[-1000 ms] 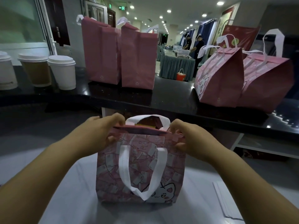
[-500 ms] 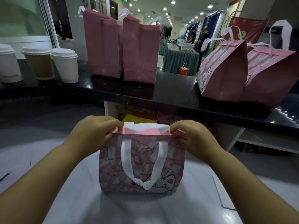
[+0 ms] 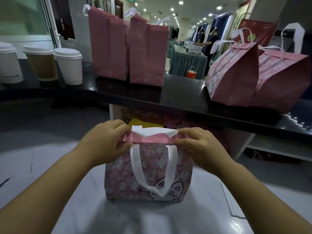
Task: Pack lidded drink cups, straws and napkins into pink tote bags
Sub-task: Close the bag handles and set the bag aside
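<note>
Left hand (image 3: 104, 142) and right hand (image 3: 200, 147), fingers curled, pinching.

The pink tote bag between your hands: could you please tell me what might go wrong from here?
1. The left hand and right hand pinch only the top fold of the tote bag; a hard pull could tip it, and its contents are hidden.
2. The far white handle lies flat across that fold and could get trapped if it is pressed shut.

white table (image 3: 194, 217): pink cat bag (image 3: 152, 166) | black counter (image 3: 182, 92): three lidded cups (image 3: 42, 63) left, two tall pink bags (image 3: 109, 48) middle, two cat bags (image 3: 236, 73) right
</note>
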A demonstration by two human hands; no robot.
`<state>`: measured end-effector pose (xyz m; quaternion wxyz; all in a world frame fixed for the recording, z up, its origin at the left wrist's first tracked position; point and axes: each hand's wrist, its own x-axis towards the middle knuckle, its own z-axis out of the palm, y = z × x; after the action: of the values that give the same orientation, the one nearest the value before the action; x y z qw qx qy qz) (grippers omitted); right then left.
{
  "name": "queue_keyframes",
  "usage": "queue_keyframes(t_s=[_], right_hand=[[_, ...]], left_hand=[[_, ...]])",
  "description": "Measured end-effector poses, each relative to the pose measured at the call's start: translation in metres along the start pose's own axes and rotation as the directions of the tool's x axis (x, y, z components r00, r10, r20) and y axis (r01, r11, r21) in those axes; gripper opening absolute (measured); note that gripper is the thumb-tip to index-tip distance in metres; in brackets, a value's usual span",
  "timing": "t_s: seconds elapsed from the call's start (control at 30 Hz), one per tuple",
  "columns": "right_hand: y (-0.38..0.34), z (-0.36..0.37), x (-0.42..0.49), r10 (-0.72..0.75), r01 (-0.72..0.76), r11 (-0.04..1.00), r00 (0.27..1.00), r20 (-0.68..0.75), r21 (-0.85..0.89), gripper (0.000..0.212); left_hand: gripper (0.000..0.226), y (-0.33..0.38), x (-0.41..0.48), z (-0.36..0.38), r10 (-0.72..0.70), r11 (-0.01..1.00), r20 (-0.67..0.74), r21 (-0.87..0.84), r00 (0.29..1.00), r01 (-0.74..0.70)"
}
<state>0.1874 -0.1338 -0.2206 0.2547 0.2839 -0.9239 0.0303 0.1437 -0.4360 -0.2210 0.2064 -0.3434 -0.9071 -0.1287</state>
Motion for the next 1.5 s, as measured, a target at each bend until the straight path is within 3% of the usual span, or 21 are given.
queue_keyframes(t_s=[0.23,0.33,0.43,0.7,0.97,1.1,1.3,1.5], right_hand=[[0.000,0.005,0.005,0.057,-0.056,0.997,0.998,0.026,-0.051,0.020],[-0.005,0.003,0.017,0.100,-0.098,0.994,0.995,0.029,-0.055,0.015],[-0.011,0.001,0.033,0.128,-0.127,0.991,0.992,0.014,-0.032,0.014],[-0.030,0.004,0.061,0.288,-0.285,0.957,0.952,0.106,-0.048,0.039],[-0.028,0.008,0.050,0.342,-0.344,0.939,0.937,0.065,0.024,0.029],[-0.019,0.003,0.039,0.448,-0.457,0.886,0.887,0.113,0.074,0.023],[-0.017,-0.001,0.034,0.547,-0.584,0.778,0.811,0.207,0.233,0.020],[-0.013,-0.001,0.028,0.609,-0.626,0.728,0.778,0.157,0.279,0.010]], left_hand=[[0.026,-0.005,0.006,0.004,0.014,1.000,0.041,0.001,0.999,-0.014],[0.050,-0.003,0.011,0.002,-0.051,0.997,0.079,-0.060,0.996,0.056],[0.037,-0.002,0.020,0.003,-0.088,0.995,0.060,-0.034,0.994,0.090],[0.048,0.009,0.033,0.017,-0.142,0.986,0.033,0.090,0.989,0.138],[0.033,0.000,0.035,0.019,-0.190,0.971,0.031,-0.140,0.981,0.192],[0.029,-0.008,0.032,0.017,-0.241,0.938,0.032,-0.251,0.970,0.241],[0.029,-0.011,0.026,0.013,-0.255,0.928,-0.005,-0.283,0.967,0.243],[0.035,-0.017,0.017,0.008,-0.307,0.903,-0.006,-0.318,0.952,0.289]])
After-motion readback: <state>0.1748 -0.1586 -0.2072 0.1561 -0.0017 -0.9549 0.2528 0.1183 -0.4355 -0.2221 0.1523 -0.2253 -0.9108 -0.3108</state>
